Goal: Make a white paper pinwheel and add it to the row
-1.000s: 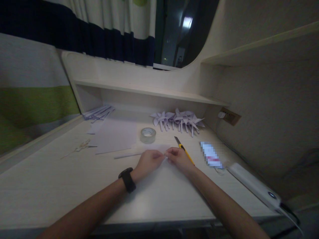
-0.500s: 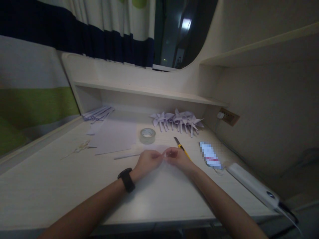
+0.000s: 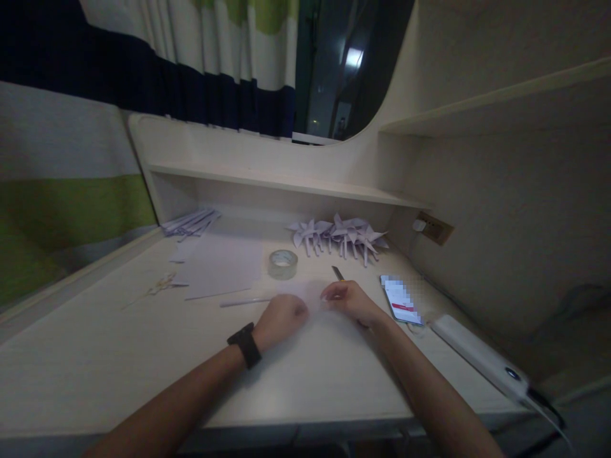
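My left hand (image 3: 280,321), with a black watch on its wrist, is low over the desk, its fingers curled in; what they hold, if anything, is hidden. A short way to the right, my right hand (image 3: 352,303) has thumb and fingertips pinched together, with something small and pale at the tips that I cannot make out. Beneath and behind the hands lies a pale sheet of paper (image 3: 301,291). A thin white paper stick (image 3: 244,302) runs left from behind my left hand. The blade of a utility knife (image 3: 337,272) shows beyond my right hand, which hides its handle.
A roll of clear tape (image 3: 282,265) stands behind the hands. Paper pinwheels (image 3: 341,235) are bunched at the back. Paper sheets (image 3: 224,257), folded strips (image 3: 191,222) and small scraps (image 3: 162,284) lie left. A phone (image 3: 401,300) and a white power strip (image 3: 480,356) are at right.
My hands, which met at the fingertips, have moved apart, the right one slightly to the right. The view has tilted up a little.
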`<action>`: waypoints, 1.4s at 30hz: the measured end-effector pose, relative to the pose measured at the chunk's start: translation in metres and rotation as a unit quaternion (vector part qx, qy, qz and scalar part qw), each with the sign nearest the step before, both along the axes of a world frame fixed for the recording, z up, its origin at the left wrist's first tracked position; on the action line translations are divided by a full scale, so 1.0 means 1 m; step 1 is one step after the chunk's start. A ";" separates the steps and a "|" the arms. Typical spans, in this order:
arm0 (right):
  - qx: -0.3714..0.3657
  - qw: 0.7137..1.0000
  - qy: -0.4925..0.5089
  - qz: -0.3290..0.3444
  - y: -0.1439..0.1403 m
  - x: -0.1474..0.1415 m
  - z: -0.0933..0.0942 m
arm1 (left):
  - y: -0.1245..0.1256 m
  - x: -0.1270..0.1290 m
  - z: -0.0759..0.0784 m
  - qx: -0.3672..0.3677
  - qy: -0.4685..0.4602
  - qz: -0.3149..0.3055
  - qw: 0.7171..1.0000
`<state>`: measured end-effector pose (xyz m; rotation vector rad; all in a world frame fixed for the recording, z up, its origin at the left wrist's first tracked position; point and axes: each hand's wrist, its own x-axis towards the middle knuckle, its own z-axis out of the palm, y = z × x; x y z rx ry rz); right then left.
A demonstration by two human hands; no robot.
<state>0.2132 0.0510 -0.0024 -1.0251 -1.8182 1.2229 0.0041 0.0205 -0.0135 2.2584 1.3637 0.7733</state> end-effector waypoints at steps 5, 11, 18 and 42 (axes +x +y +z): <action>-0.013 0.998 0.046 -0.029 0.006 0.006 -0.005 | -0.008 0.006 0.000 -0.029 -0.024 -0.034 0.999; -0.013 0.999 0.037 -0.026 0.012 0.009 -0.009 | -0.001 0.002 -0.002 -0.042 -0.037 -0.063 0.996; -0.040 0.997 0.056 -0.035 0.013 0.010 -0.010 | 0.045 -0.003 0.002 0.019 0.088 -0.010 0.996; -0.050 0.992 0.067 0.092 0.005 0.001 -0.008 | 0.030 0.011 0.008 -0.266 -0.391 0.011 0.881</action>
